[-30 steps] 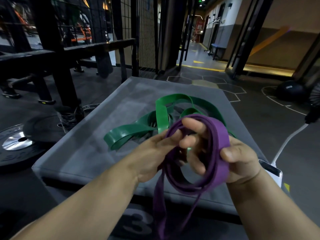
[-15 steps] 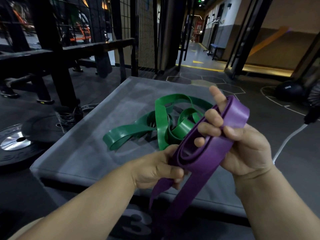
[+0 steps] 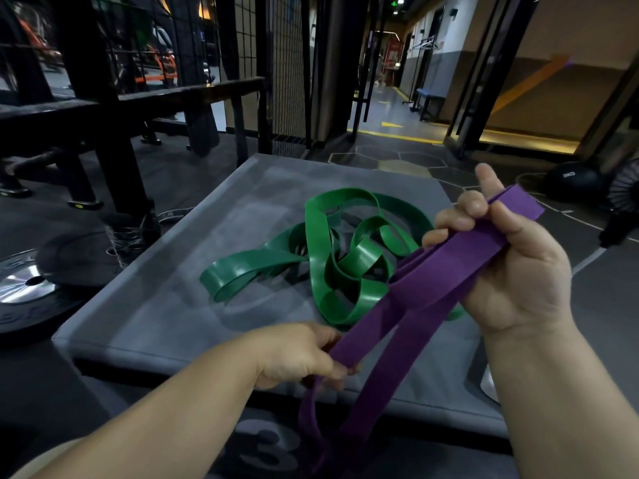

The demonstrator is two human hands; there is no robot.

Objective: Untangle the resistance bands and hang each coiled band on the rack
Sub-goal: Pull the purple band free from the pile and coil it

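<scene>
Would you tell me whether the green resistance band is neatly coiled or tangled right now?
Tangled: the green rubber resistance band sprawls in loose, twisted, crossing loops on the grey padded box, not wound into a coil.

one purple band [image 3: 446,285], one green band [image 3: 332,257], two hands [image 3: 511,267]

Grey padded box [image 3: 155,316] stands on dark floor [image 3: 605,305], a pale numeral 3 [image 3: 266,447] on its front. Black weight plate [image 3: 27,288] with silver hub lies flat on the floor to its left. Wire mesh panel [image 3: 283,63] rises behind. Dark ball [image 3: 572,181] marked 3KG sits far right, near a fan [image 3: 622,188]. Blue bench [image 3: 428,98] stands well beyond.
</scene>
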